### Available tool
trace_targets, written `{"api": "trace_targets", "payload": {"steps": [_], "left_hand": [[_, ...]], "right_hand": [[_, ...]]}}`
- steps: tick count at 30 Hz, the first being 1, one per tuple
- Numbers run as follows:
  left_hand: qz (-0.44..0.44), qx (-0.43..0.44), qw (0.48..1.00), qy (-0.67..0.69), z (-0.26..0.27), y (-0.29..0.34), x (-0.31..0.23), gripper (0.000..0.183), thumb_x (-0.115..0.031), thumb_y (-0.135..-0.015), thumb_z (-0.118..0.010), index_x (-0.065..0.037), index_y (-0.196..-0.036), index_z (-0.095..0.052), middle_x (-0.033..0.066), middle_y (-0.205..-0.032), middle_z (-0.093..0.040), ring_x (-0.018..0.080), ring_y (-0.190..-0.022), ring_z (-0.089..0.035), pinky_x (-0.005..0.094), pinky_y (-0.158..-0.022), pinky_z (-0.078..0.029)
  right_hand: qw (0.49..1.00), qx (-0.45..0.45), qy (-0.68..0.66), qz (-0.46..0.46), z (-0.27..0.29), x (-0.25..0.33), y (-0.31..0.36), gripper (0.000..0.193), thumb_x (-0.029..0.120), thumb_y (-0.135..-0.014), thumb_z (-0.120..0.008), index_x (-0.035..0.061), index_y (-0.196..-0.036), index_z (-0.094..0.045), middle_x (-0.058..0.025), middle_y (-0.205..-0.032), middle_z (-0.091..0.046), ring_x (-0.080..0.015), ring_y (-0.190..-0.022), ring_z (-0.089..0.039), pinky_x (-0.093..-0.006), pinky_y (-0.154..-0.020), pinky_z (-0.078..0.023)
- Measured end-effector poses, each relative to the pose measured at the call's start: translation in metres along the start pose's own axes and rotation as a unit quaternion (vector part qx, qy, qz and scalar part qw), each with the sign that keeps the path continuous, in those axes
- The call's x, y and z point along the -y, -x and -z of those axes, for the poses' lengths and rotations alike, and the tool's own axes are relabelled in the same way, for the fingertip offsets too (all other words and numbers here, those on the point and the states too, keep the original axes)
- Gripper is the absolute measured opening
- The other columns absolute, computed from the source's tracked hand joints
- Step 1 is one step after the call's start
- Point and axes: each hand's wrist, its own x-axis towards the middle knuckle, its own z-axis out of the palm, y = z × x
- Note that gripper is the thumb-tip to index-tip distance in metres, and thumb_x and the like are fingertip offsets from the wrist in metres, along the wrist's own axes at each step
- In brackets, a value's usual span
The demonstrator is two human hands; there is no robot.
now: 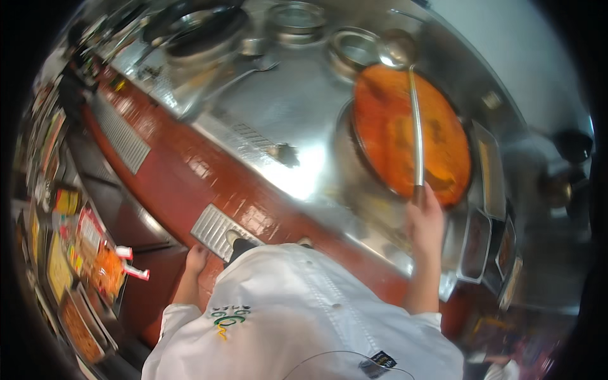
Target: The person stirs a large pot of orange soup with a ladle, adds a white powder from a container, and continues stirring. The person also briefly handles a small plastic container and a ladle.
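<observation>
My right hand (425,218) is closed round the handle end of a long metal ladle (417,126). The ladle reaches away from me over a large round pot (347,136) filled with orange-red sauce (386,120). Its bowl is beyond the pot's far rim, beside a round metal container (354,47). My left hand (197,258) hangs low at my left side, above the red floor and near the left counter. It is small and blurred, and its fingers cannot be made out. I see nothing in it.
A steel cooktop (285,114) holds a large dark wok (199,28) and another round container (296,19). Rectangular metal pans (475,244) stand right of the pot. On the left counter are food trays (81,323) and a bag of orange food (107,269). Floor grates (215,229) lie between.
</observation>
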Motion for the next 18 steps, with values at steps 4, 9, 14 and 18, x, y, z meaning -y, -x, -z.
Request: {"api": "trace_targets", "payload": {"steps": [4,9,14,18], "left_hand": [[-0.009,0.013,0.985,0.174,0.026,-0.011,0.002,0.019,-0.017,-0.09,-0.06,-0.001,-0.101,-0.064,0.0065,-0.085,-0.067,0.015,-0.074,-0.062,0.0281,-0.065,-0.051],[-0.058,0.003,0.986,0.159,0.078,-0.032,-0.004,0.028,-0.02,-0.09,-0.059,0.0,-0.109,-0.065,0.016,-0.098,-0.069,0.0232,-0.085,-0.066,0.0356,-0.075,-0.052],[-0.113,-0.051,0.972,0.199,0.154,-0.063,-0.033,0.03,-0.027,-0.09,-0.065,-0.002,-0.107,-0.063,0.0087,-0.094,-0.066,0.0167,-0.084,-0.062,0.0316,-0.074,-0.051],[-0.152,-0.15,0.94,0.265,0.228,-0.098,-0.051,0.024,-0.021,-0.089,-0.065,-0.004,-0.106,-0.064,0.0064,-0.086,-0.065,0.0157,-0.08,-0.062,0.0313,-0.072,-0.051]], "right_hand": [[0.954,0.141,-0.266,-0.017,-0.092,-0.016,0.001,0.065,-0.006,-0.083,-0.057,0.0059,-0.144,-0.035,-0.0097,-0.095,-0.056,-0.0099,-0.056,-0.049,-0.0221,-0.042,-0.041],[0.956,0.121,-0.243,-0.113,-0.232,-0.066,0.006,0.049,-0.002,-0.087,-0.058,0.0098,-0.133,-0.042,-0.0053,-0.096,-0.055,-0.0071,-0.055,-0.04,-0.0193,-0.044,-0.033],[0.998,0.023,0.015,-0.058,-0.334,-0.141,-0.029,0.063,-0.002,-0.084,-0.056,0.0027,-0.143,-0.036,-0.0041,-0.089,-0.052,-0.0074,-0.056,-0.044,-0.0213,-0.042,-0.034],[0.936,-0.093,0.302,0.157,-0.346,-0.205,-0.062,0.06,0.001,-0.083,-0.053,-0.0056,-0.14,-0.039,-0.0202,-0.108,-0.062,-0.0318,-0.087,-0.062,-0.0351,-0.072,-0.05]]}}
